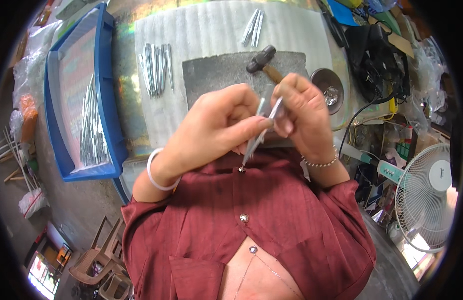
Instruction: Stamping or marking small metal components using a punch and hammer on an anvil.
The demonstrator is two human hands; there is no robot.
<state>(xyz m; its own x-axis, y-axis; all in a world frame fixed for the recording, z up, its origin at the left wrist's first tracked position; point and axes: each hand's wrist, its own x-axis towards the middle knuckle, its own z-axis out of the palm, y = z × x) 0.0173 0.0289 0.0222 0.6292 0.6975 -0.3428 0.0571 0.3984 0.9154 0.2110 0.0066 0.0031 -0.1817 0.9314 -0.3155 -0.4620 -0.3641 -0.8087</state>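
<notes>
Both hands meet close to my chest over a thin pointed metal strip (253, 145). My left hand (216, 125) pinches it between thumb and fingers, and my right hand (301, 110) grips its upper end. The strip's tip points down toward my red shirt. Behind the hands lies a grey stone slab (216, 72) with a hammer (264, 61) resting on it. A row of similar metal strips (156, 67) lies on the white foam sheet (201, 30) left of the slab, and a few more strips (254, 27) lie at its far edge.
A blue tray (104, 90) at the left holds several more metal strips (91, 132). A round metal bowl (327, 85) sits right of the slab. Black cables and clutter fill the right side, a white fan (429, 195) stands at the lower right, and plastic chairs (99, 260) at the lower left.
</notes>
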